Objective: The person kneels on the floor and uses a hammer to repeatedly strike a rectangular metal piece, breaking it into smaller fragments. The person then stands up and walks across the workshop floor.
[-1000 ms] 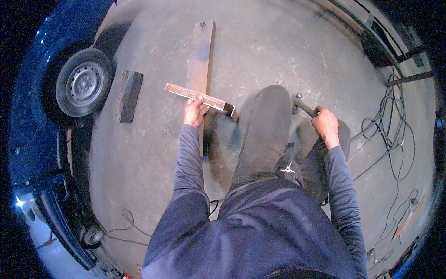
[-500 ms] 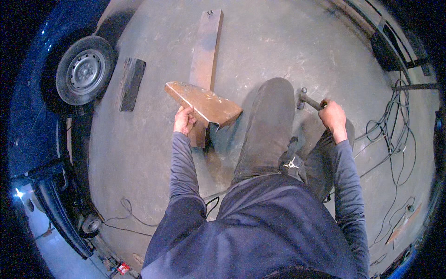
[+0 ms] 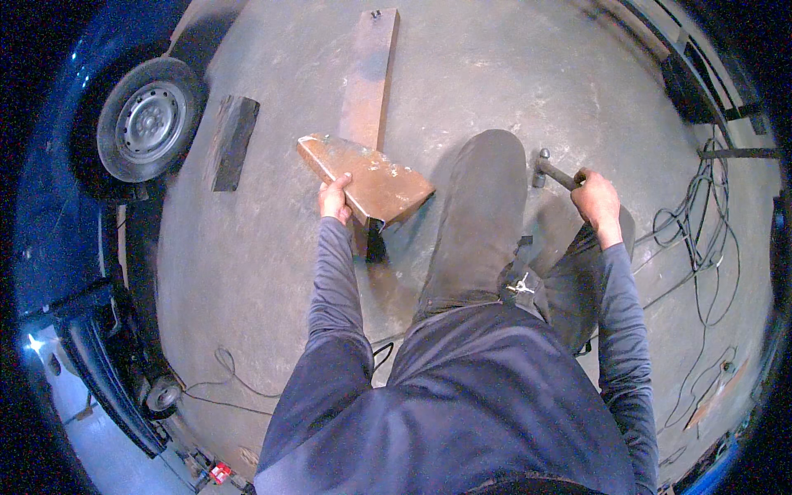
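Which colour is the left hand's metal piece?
Head view: the metal piece is rusty brown with pale specks.

So there's a dark blue vehicle (image 3: pixel 49 173) along the left, with a plain steel wheel (image 3: pixel 151 120) in its arch. A rough dark block (image 3: pixel 236 144) lies near it on the grey concrete floor (image 3: pixel 478 66). Down lower left, a small wheel (image 3: pixel 162 394), a thin dark cable (image 3: pixel 227 402) beside it, plus some little red thing (image 3: pixel 219 472). Right side's got messy cable loops (image 3: pixel 701 235) below a dark metal frame (image 3: pixel 693 70).
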### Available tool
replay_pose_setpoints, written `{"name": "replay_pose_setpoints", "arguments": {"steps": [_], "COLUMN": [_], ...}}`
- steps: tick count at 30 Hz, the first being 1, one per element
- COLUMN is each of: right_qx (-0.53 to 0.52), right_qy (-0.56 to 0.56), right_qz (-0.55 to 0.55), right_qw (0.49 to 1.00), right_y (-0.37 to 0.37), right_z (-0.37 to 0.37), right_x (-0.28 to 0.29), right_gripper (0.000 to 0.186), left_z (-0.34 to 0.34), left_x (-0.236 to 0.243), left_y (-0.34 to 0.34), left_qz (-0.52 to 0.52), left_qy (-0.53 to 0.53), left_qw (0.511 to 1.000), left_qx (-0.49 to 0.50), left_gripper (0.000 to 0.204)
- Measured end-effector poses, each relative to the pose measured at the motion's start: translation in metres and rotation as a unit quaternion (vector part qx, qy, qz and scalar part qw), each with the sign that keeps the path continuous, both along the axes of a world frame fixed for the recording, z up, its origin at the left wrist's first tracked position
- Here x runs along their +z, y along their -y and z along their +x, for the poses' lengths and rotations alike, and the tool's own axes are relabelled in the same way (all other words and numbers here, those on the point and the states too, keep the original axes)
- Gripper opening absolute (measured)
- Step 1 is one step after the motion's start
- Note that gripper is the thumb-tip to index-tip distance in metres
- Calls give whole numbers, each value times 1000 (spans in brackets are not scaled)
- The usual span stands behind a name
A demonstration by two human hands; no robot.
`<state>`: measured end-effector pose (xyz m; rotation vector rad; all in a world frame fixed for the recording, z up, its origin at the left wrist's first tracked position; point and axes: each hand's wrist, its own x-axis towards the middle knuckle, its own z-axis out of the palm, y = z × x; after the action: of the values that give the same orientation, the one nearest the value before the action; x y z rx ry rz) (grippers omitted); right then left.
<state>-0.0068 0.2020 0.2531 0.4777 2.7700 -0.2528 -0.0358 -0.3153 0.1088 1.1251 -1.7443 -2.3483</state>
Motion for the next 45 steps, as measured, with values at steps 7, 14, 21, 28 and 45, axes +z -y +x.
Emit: {"name": "replay_pose_setpoints", "arguments": {"steps": [7, 14, 21, 28, 45], "right_qx": [-7, 9, 10, 22, 1], "right_qy": [8, -11, -10, -27, -14], "right_qz": [-18, -4, -4, -4, -30], "right_qw": [1000, 1000, 1000, 999, 999], "right_y": [-1, 3, 6, 4, -2], "right_z": [1, 4, 4, 6, 5], "right_x": [-1, 1, 3, -3, -2], "right_gripper": [36, 29, 29, 29, 33], "left_z": [14, 14, 15, 4, -11], "left_x": [16, 23, 35, 50, 63], "left_y": [-7, -11, -17, -36, -113], "left_qz": [-18, -70, -39, -88, -147], "left_qy": [-65, -75, -97, -101, -174], "left_qw": [994, 981, 979, 965, 963], "left_qx": [-84, -162, -174, -225, -147], "left_gripper": [49, 51, 53, 54, 46]}}
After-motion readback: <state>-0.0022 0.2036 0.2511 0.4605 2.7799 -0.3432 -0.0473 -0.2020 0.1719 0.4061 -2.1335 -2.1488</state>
